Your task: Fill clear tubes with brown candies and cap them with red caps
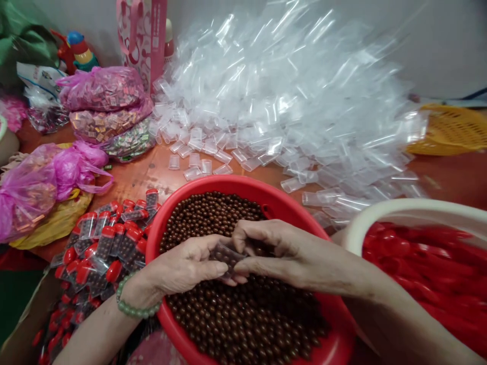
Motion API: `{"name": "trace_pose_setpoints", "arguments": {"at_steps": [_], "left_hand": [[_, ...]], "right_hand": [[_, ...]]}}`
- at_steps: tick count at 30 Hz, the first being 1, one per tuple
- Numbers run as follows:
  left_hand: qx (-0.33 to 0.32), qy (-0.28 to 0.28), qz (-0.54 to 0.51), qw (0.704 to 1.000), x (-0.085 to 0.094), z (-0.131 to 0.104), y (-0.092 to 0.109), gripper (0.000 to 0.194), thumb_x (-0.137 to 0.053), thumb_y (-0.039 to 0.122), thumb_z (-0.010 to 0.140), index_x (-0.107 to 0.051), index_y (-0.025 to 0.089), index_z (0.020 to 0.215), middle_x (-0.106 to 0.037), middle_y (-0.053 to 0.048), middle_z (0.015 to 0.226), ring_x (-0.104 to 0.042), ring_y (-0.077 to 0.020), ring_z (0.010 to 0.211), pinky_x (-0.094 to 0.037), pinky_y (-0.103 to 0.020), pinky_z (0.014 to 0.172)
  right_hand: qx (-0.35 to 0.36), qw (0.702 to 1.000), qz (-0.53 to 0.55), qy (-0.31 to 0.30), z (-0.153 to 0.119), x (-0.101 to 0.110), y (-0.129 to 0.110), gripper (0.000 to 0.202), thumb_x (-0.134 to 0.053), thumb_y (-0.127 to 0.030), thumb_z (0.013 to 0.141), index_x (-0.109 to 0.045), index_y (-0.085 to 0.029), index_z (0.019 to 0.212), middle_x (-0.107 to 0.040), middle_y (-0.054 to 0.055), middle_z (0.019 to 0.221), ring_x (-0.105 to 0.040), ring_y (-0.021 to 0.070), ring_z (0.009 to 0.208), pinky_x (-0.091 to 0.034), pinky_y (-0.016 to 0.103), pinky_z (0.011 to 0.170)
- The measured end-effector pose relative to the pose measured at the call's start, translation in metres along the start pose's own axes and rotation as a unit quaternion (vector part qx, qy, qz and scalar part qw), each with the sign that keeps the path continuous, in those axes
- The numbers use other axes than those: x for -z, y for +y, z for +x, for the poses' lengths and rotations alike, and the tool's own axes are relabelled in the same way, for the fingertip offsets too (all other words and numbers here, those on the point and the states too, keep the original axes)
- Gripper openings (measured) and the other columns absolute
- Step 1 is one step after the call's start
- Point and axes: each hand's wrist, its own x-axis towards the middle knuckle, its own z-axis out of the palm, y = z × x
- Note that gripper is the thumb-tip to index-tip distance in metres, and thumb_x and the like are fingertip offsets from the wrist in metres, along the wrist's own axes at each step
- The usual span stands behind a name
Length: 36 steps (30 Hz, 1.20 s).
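Observation:
My left hand [201, 264] is closed around a small clear plastic container [227, 256] with dark brown balls inside. At the container's right end, my right hand [279, 253] has its fingers bent in a pinch; whether it holds a cap or only the container's edge is hidden. Both hands are above a red basin [243, 183] full of shiny brown balls [243, 314]. Left of the basin lies a heap of filled clear containers with red caps [104, 243]. A white tub [414, 208] of red plastic caps [422, 284] stands at the right.
A large pile of clear containers [289, 91] covers the back of the orange-brown table [133, 175]. Pink plastic bags [102, 88] of small packets sit at the left. A yellow basket [449, 129] lies at the far right, and a pink patterned bag [140, 40] stands behind.

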Motion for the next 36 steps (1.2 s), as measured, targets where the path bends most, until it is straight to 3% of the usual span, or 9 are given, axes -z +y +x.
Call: {"name": "trace_pose_setpoints", "arguments": {"at_steps": [3,5,9,12,16,20,25,29,36], "left_hand": [[-0.017,0.081,0.021,0.996,-0.002,0.001,0.004,0.037,-0.075,0.035,0.081,-0.065,0.015,0.111,-0.066,-0.007,0.101,-0.062,-0.0155,0.092,-0.048,-0.029,0.086],[-0.037,0.167,0.021,0.985,-0.003,0.002,0.006,0.034,-0.074,0.032,0.082,-0.065,0.016,0.110,-0.067,-0.006,0.101,-0.062,-0.0159,0.095,-0.048,-0.030,0.089],[-0.101,0.258,0.012,0.961,-0.004,0.000,0.010,0.026,-0.071,0.031,0.086,-0.065,0.019,0.108,-0.070,-0.004,0.099,-0.065,-0.0154,0.094,-0.049,-0.029,0.090],[-0.125,0.212,0.041,0.968,-0.005,-0.003,0.008,0.024,-0.067,0.033,0.090,-0.066,0.020,0.110,-0.072,-0.004,0.100,-0.067,-0.0168,0.096,-0.050,-0.032,0.095],[-0.108,0.204,0.020,0.973,-0.008,-0.001,0.006,0.027,-0.071,0.038,0.086,-0.068,0.017,0.104,-0.074,-0.006,0.095,-0.070,-0.0189,0.090,-0.054,-0.036,0.089],[-0.079,0.168,-0.051,0.981,-0.010,0.004,0.010,0.035,-0.077,0.039,0.080,-0.068,0.015,0.103,-0.075,-0.009,0.097,-0.072,-0.0195,0.088,-0.054,-0.034,0.086],[-0.069,0.155,-0.128,0.977,-0.006,0.006,0.013,0.041,-0.073,0.047,0.081,-0.069,0.013,0.103,-0.076,-0.011,0.097,-0.072,-0.0208,0.090,-0.054,-0.034,0.087],[-0.061,0.133,-0.164,0.976,-0.003,0.006,0.012,0.050,-0.062,0.058,0.087,-0.070,0.012,0.103,-0.077,-0.013,0.099,-0.072,-0.0222,0.094,-0.052,-0.034,0.089],[-0.060,0.137,-0.186,0.971,-0.001,0.006,0.010,0.058,-0.058,0.066,0.084,-0.071,0.012,0.102,-0.075,-0.014,0.101,-0.070,-0.0239,0.097,-0.050,-0.036,0.091]], "right_hand": [[-0.014,0.997,-0.009,0.075,-0.006,-0.014,-0.001,0.007,-0.060,-0.025,0.089,-0.055,-0.021,0.092,-0.054,-0.005,0.068,-0.048,0.0097,0.060,-0.042,0.020,0.056],[-0.027,0.992,-0.021,0.122,-0.011,-0.027,-0.002,0.024,-0.058,-0.022,0.090,-0.054,-0.020,0.113,-0.062,-0.001,0.080,-0.058,0.0124,0.069,-0.049,0.023,0.064],[0.030,0.987,-0.093,0.128,-0.023,-0.044,0.004,0.066,-0.061,-0.019,0.088,-0.033,-0.022,0.147,-0.054,0.011,0.143,-0.050,0.0215,0.132,-0.045,0.037,0.107],[0.006,0.969,-0.183,0.166,-0.028,-0.035,0.019,0.044,-0.051,-0.024,0.095,-0.044,-0.023,0.139,-0.060,0.009,0.136,-0.058,0.0205,0.125,-0.048,0.037,0.104],[-0.158,0.876,-0.375,0.261,-0.018,-0.012,0.052,0.017,-0.048,-0.024,0.095,-0.059,-0.018,0.106,-0.071,0.013,0.102,-0.069,0.0259,0.093,-0.054,0.038,0.080],[-0.208,0.855,-0.399,0.257,-0.001,-0.008,0.076,0.009,-0.047,-0.022,0.092,-0.055,-0.017,0.093,-0.069,0.014,0.080,-0.066,0.0262,0.068,-0.044,0.033,0.057],[-0.209,0.854,-0.393,0.269,0.004,-0.010,0.080,0.010,-0.044,-0.023,0.092,-0.053,-0.019,0.092,-0.068,0.013,0.073,-0.063,0.0260,0.058,-0.036,0.032,0.050],[-0.168,0.863,-0.368,0.302,-0.004,-0.006,0.074,0.016,-0.046,-0.031,0.091,-0.054,-0.020,0.099,-0.070,0.013,0.083,-0.067,0.0278,0.072,-0.049,0.037,0.060],[-0.037,0.950,-0.041,0.309,-0.014,-0.013,0.044,0.031,-0.054,-0.048,0.091,-0.058,-0.024,0.110,-0.072,0.006,0.097,-0.070,0.0211,0.083,-0.059,0.031,0.068]]}}
